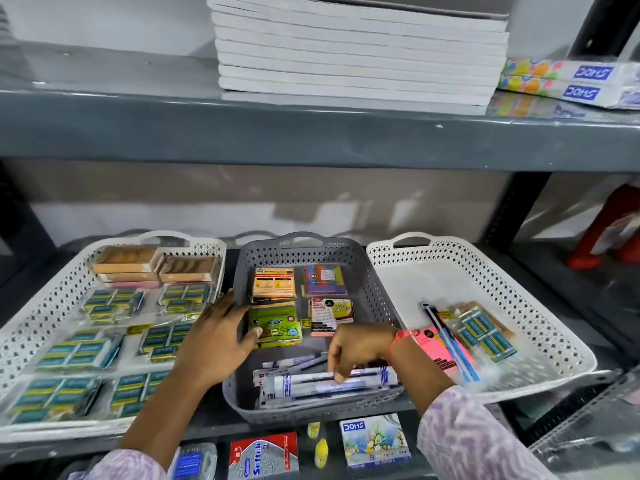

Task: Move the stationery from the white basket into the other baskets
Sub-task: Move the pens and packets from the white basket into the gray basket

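The right white basket (571, 341) holds a pink sticky-note pad (434, 344), blue pens (452, 348) and an eraser pack (485, 330). In the middle stands the grey basket (374, 282), with sticky-note packs at its back and pen packs at its front. My right hand (356, 348) reaches into it, its fingertips pinched on the top pen pack (308, 381). My left hand (214, 341) grips the grey basket's left wall, with the thumb inside resting on a green sticky-note pack (277, 327). The left white basket (34, 317) is filled with several eraser packs.
All three baskets sit side by side on a dark shelf. A stack of notebooks (356, 53) and DOMS boxes (571, 81) lie on the shelf above. Below the front edge are a Softek box (263, 459) and a DOMS box (374, 441). A red object (606, 230) stands far right.
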`<state>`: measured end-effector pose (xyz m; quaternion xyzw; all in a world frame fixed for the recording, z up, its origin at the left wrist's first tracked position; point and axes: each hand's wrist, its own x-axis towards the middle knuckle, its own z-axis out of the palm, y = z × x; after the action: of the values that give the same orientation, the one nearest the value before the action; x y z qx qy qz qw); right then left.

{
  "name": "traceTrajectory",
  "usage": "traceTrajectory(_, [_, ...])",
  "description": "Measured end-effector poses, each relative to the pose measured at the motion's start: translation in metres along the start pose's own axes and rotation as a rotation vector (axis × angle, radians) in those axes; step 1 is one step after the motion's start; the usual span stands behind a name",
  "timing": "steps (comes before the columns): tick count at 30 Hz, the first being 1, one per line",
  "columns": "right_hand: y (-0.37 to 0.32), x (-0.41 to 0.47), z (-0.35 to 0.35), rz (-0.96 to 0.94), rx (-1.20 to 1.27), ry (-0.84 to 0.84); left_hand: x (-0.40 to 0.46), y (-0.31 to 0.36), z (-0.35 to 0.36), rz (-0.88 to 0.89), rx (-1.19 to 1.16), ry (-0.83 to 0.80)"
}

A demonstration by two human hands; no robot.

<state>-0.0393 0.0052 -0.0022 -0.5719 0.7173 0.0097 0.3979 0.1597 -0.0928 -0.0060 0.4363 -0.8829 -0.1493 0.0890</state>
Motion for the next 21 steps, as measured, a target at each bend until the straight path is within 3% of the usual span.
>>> traceTrajectory(2, [0.004,-0.006,-0.005,0.004,0.073,0.053,0.001,0.000,0.001,-0.003,0.002,-0.003])
traceTrajectory(5, [0.018,-0.023,-0.025,0.032,0.281,0.347,0.001,0.000,0.001,-0.010,0.000,-0.003])
traceTrajectory(9, [0.063,-0.033,-0.045,0.451,0.296,0.796,0.002,-0.001,0.002,0.000,0.002,-0.003])
traceTrajectory(13, [0.095,-0.040,-0.031,0.727,0.123,0.730,0.003,-0.003,0.003,0.001,0.004,-0.011])
traceTrajectory(21, [0.127,-0.030,-0.018,0.779,0.165,0.661,0.003,-0.004,0.004,0.003,-0.003,-0.006])
